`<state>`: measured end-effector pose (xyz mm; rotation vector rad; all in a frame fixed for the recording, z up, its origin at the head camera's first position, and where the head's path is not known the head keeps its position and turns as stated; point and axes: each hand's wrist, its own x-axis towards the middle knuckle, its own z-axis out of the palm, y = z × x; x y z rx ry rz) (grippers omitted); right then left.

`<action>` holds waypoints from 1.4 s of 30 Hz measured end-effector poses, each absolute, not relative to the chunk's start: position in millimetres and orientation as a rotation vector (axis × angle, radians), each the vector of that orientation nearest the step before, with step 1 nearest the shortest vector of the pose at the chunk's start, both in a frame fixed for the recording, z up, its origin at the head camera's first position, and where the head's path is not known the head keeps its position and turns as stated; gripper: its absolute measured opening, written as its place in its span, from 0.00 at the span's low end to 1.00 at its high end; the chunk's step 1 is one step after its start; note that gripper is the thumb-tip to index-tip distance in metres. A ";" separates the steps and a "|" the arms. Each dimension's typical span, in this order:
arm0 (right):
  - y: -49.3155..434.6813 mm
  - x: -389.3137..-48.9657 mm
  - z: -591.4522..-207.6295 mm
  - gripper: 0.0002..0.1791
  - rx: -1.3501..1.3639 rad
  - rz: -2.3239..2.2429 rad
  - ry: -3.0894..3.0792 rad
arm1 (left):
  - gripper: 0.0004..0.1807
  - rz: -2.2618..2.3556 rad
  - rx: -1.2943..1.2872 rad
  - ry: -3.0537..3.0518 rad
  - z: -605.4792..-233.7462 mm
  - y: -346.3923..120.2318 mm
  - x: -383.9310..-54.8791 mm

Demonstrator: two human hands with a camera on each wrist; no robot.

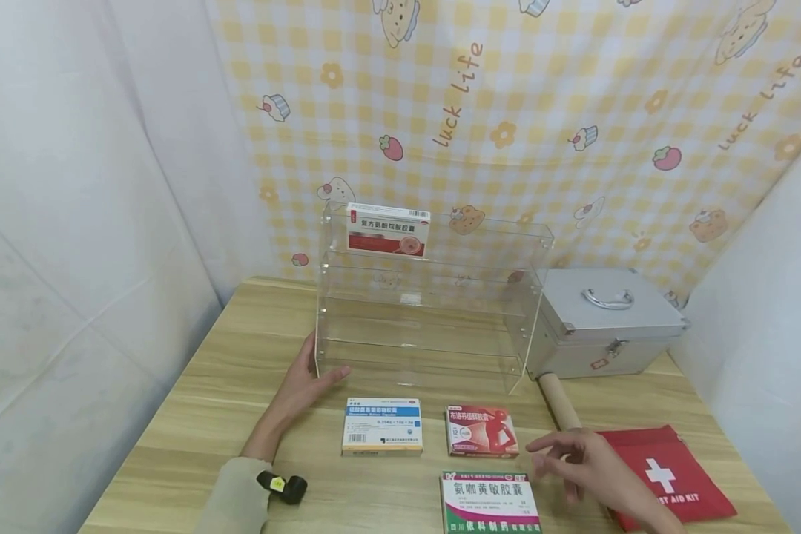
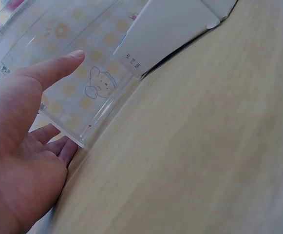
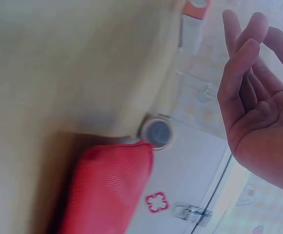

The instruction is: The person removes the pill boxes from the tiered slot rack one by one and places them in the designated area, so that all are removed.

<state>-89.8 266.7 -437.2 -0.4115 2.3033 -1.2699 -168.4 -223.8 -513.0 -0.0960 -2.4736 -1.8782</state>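
My left hand point(image 1: 309, 386) is at the lower left corner of a clear acrylic display rack point(image 1: 434, 319). In the left wrist view, its thumb point(image 2: 61, 68) stretches across the front while the other fingers touch the side panel's edge. A red and white medicine box point(image 1: 389, 231) stands on the rack's top tier. My right hand point(image 1: 584, 463) hovers with loosely bent fingers and nothing in them. Beside it lie a red medicine box point(image 1: 482, 431) and a green and white medicine box point(image 1: 489, 503). A blue and white medicine box point(image 1: 382, 426) lies in front of the rack.
To the rack's right sits a silver metal case point(image 1: 604, 322) with a top handle. A pale tube point(image 1: 559, 403) lies before it, and a red first aid pouch point(image 1: 667, 475) is at the table's right. Behind the wooden table point(image 1: 200, 423) hangs a yellow checked curtain point(image 1: 507, 104).
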 end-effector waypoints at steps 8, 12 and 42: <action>250.4 -105.6 -422.7 0.19 -0.588 -1.341 2.368 | 0.57 -1.877 -0.084 -2.484 -512.5 -223.8 -168.0; 233.4 -119.0 -411.1 0.17 -0.674 -1.369 2.426 | 0.58 -1.879 -0.087 -2.483 -512.9 -223.4 -167.9; 128.7 -262.4 -241.0 0.17 -0.863 -1.255 2.807 | 0.57 -1.857 -0.112 -2.455 -512.5 -222.5 -167.9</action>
